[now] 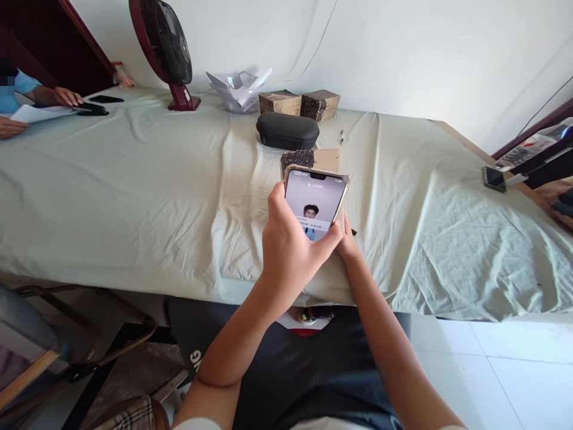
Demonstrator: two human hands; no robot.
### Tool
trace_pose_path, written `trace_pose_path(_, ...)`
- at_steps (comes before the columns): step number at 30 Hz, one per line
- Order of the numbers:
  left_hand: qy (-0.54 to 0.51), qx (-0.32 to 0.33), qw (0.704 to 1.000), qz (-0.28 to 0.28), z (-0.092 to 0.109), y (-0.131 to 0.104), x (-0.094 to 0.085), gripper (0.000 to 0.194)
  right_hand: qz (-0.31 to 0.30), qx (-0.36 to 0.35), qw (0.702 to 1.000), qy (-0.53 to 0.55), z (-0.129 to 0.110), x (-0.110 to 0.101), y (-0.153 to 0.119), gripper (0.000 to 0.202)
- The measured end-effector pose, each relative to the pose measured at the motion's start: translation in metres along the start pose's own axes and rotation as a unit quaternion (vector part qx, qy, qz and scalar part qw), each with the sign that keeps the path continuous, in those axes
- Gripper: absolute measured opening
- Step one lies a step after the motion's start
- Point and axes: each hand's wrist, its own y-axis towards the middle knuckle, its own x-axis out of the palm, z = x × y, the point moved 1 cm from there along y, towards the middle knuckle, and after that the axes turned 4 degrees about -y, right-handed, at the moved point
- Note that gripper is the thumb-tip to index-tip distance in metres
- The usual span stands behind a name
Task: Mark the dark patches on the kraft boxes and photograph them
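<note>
A smartphone (313, 197) with a lit screen is gripped in my left hand (290, 251). My thumb lies across the lower right of the screen, and the fingers wrap the phone's left edge. On the screen a person's picture shows above a strip of text too small to read. Just right of and behind the phone is my right hand (348, 242), its fingers mostly hidden. A small dark tip (354, 232) pokes out beside it; I cannot make out what it belongs to. Beyond the phone's top edge a patterned cardboard box (326, 159) is partly covered.
A black zip case (287, 131) lies behind, before two brown boxes (320, 104), a translucent bag (239, 92) and a fan (172, 54). At far left, another person's hand (67, 97) rests by a dark object. Another phone (494, 178) lies at the right edge of the cloth-covered table (147, 209).
</note>
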Motion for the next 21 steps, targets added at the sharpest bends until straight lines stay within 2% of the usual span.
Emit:
trace_pose_path(3, 0.038, -0.025, 0.999, -0.004, -0.011, 0.011, -0.005, 0.092, 0.01, 0.013, 1.0, 0.012, -0.001, 0.0, -0.001, 0.085)
trace_pose_path(5, 0.084, -0.057, 0.995, 0.003, -0.033, 0.021, -0.01, 0.095, 0.006, 0.014, 1.0, 0.018, -0.002, 0.0, -0.002, 0.084)
trace_pose_path(6, 0.107, -0.078, 0.991, 0.01, -0.051, 0.027, -0.013, 0.097, 0.003, 0.015, 1.0, 0.019, -0.003, 0.0, -0.002, 0.082)
trace_pose_path(8, 0.146, -0.116, 0.982, 0.034, -0.1, 0.037, -0.016, 0.103, -0.003, 0.014, 1.0, 0.021, -0.004, 0.001, -0.002, 0.077)
trace_pose_path(10, 0.162, -0.137, 0.975, 0.061, -0.159, 0.043, -0.017, 0.109, -0.006, 0.013, 1.0, 0.027, -0.005, 0.001, -0.003, 0.075)
trace_pose_path(12, 0.167, -0.143, 0.974, 0.061, -0.217, 0.043, -0.014, 0.114, -0.006, 0.016, 0.999, 0.035, -0.006, 0.001, -0.002, 0.075)
trace_pose_path(14, 0.17, -0.101, 0.978, 0.066, -0.259, 0.039, -0.011, 0.12, -0.001, 0.024, 0.999, 0.041, -0.006, 0.001, -0.002, 0.078)
trace_pose_path(16, 0.151, -0.021, 0.985, 0.085, -0.277, 0.033, -0.008, 0.117, 0.001, 0.029, 0.999, 0.043, -0.005, 0.001, -0.002, 0.081)
trace_pose_path(18, 0.144, -0.009, 0.987, 0.073, -0.274, 0.028, -0.005, 0.111, -0.001, 0.029, 0.999, 0.043, -0.004, 0.001, -0.002, 0.083)
trace_pose_path(19, 0.145, -0.037, 0.987, 0.058, -0.268, 0.027, -0.005, 0.105, -0.002, 0.028, 0.999, 0.04, -0.003, 0.001, -0.002, 0.083)
trace_pose_path(21, 0.17, -0.133, 0.976, 0.012, -0.25, 0.028, -0.005, 0.086, -0.004, 0.029, 0.999, 0.032, -0.003, 0.0, -0.003, 0.081)
